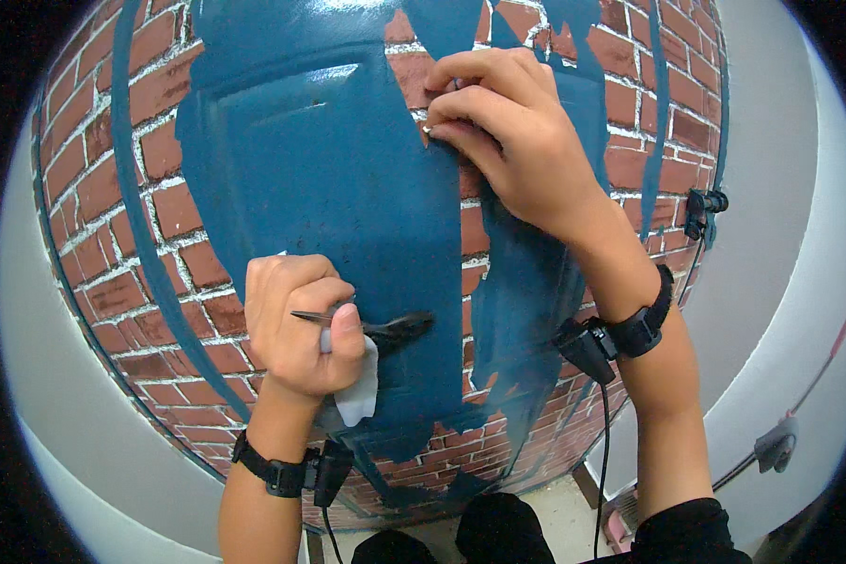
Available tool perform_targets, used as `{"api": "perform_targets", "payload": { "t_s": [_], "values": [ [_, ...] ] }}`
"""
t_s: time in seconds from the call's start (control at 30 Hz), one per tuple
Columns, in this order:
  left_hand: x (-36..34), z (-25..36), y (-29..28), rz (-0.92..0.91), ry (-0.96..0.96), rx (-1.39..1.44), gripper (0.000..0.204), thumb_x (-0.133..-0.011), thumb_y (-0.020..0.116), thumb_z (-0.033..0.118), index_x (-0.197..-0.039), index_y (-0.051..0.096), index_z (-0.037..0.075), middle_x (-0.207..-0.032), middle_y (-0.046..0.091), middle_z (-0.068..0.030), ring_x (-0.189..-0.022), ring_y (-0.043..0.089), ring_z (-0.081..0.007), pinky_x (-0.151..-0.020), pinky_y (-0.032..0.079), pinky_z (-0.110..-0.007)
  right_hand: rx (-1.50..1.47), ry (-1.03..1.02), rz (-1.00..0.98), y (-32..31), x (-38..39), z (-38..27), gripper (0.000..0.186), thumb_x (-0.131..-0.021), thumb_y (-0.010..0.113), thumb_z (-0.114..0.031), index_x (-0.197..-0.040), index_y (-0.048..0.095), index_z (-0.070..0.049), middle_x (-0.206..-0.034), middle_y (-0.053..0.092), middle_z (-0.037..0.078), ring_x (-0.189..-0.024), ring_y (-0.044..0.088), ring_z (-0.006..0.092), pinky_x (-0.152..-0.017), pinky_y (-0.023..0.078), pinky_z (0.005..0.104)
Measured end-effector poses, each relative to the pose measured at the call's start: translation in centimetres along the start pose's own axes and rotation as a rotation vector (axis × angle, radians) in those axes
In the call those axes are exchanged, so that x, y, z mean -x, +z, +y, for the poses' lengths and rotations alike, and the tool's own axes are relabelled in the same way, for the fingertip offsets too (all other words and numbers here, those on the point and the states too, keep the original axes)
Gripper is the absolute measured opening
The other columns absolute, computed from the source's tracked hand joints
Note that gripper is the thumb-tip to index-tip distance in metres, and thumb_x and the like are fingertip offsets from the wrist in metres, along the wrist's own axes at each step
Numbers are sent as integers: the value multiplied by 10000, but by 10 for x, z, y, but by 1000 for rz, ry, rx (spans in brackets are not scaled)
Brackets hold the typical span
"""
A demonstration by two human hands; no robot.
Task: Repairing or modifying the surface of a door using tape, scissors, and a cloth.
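My left hand (296,320) is closed around a slim tool with a thin metal tip and a wide black end (404,329). A crumpled white scrap (357,390) hangs from the same grip, below the thumb. Higher up and to the right, my right hand (517,132) pinches a small whitish and brown scrap (427,134) between thumb and fingertip. This scrap lies at the edge of a strip of brick-patterned covering (475,230). Both hands are against a blue panelled surface (348,188), where the covering has ragged edges.
More brick-patterned covering (160,141) spans both sides, crossed by narrow blue strips. A black fixture (703,211) sits at the right edge. White walls (761,141) flank the panel. Cables hang from black wrist devices (587,348). My dark shoes (503,531) show below.
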State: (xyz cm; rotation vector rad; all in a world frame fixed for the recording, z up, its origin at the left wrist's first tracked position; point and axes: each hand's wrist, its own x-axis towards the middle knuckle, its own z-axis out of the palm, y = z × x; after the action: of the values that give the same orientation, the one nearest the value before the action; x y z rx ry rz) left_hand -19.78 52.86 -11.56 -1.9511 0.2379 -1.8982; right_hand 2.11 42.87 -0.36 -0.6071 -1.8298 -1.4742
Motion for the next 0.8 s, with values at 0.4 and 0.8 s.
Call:
{"api": "perform_targets", "payload": {
  "t_s": [0.4, 0.8],
  "values": [
    [-6, 4, 0, -2, 12, -29, 70, -835, 589, 105, -811, 591, 39, -794, 604, -123, -669, 537, -277, -647, 417, -390, -253, -54, -125, -12, -18, 9, 226, -838, 727, -67, -1056, 678, -32, -1060, 646, 107, -959, 623, 292, -837, 510, 348],
    [-12, 116, 27, 125, -827, 592, 391, -1069, 436, 349, -952, 577, 3, -917, 591, -63, -830, 524, -99, -730, 428, -258, -1273, 1172, -243, -52, 76, -138, 543, -833, 779, -174, -1296, 560, 9, -1007, 681, 122, -892, 611, 120, -789, 506, 282]
  ]
}}
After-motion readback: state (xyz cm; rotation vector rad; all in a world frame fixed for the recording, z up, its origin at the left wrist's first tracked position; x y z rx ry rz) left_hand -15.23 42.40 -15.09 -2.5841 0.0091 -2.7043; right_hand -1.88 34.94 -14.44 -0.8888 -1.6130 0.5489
